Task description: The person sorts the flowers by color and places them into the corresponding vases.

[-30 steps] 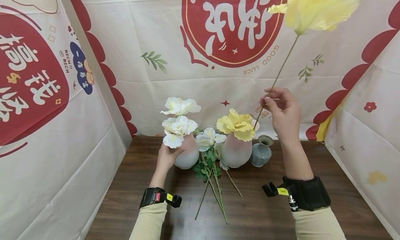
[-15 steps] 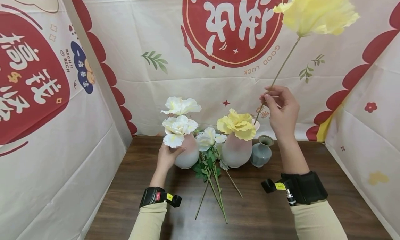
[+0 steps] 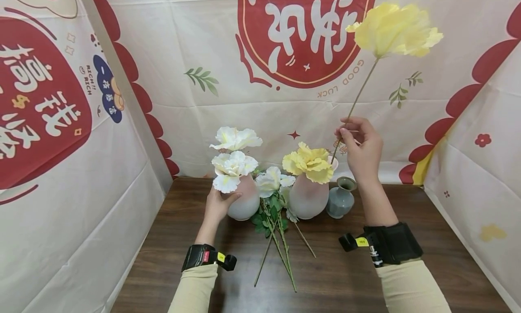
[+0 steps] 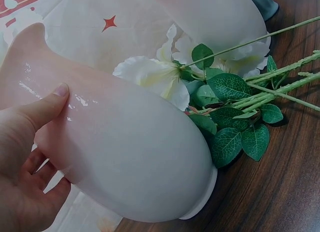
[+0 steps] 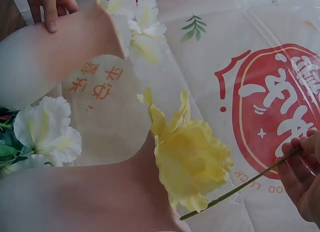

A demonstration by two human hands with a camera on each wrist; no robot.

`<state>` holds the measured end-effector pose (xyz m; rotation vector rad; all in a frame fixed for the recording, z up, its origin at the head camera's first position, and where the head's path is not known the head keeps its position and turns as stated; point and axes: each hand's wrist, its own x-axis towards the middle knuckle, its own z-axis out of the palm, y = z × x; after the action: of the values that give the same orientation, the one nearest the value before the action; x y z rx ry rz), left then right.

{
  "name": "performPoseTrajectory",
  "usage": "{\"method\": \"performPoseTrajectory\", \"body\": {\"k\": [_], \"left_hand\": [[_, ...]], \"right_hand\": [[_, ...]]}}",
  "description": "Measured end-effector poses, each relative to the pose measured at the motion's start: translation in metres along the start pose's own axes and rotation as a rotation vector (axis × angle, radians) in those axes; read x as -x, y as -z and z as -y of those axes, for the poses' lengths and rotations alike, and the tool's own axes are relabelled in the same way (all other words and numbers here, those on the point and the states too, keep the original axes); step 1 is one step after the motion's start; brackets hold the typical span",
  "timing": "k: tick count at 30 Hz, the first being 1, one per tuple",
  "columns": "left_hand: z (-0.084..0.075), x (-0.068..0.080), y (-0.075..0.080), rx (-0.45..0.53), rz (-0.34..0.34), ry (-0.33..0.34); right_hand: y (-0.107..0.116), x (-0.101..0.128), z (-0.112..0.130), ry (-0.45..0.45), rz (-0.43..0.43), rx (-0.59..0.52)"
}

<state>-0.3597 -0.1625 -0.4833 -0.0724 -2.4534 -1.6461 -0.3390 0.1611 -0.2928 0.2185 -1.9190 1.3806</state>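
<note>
My left hand (image 3: 221,201) grips the side of a pink-white vase (image 3: 244,202) that holds white flowers (image 3: 233,164); in the left wrist view the thumb (image 4: 47,107) presses on the vase's neck (image 4: 130,157). My right hand (image 3: 351,135) is raised above a second pink vase (image 3: 308,197) with a yellow flower (image 3: 310,162) in it. It pinches the thin stem (image 3: 360,92) of a long yellow flower (image 3: 392,30), whose lower end hangs just above that vase. In the right wrist view the fingers (image 5: 302,174) pinch the stem (image 5: 240,186).
A small grey-blue vase (image 3: 341,199) stands right of the pink one. Loose white flowers with green leaves and long stems (image 3: 273,222) lie on the dark wooden table (image 3: 333,277) between the two vases. Printed cloth walls (image 3: 61,168) close in three sides.
My right hand has come down a little and shifted left, bringing the yellow flower head lower and leftward. The left hand and the vases have stayed put.
</note>
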Motion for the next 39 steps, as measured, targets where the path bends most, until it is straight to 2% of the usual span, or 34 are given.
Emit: {"method": "performPoseTrajectory", "body": {"k": [10, 25, 29, 33, 39], "left_hand": [[0.0, 0.001, 0.0, -0.005, -0.006, -0.015], [0.0, -0.001, -0.001, -0.014, -0.017, -0.015], [0.0, 0.0, 0.0, -0.016, -0.016, -0.002], [0.0, 0.0, 0.001, -0.015, -0.015, 0.001], [-0.001, 0.0, 0.0, 0.005, -0.008, -0.016]], "right_hand": [[-0.001, -0.004, -0.032, 0.007, 0.008, 0.019], [-0.003, -0.008, -0.039, -0.003, 0.045, 0.02], [-0.004, -0.009, -0.04, -0.022, 0.073, 0.065], [0.0, -0.009, -0.04, -0.071, 0.171, 0.227], [0.022, -0.003, -0.043, -0.223, 0.481, 0.537]]}}
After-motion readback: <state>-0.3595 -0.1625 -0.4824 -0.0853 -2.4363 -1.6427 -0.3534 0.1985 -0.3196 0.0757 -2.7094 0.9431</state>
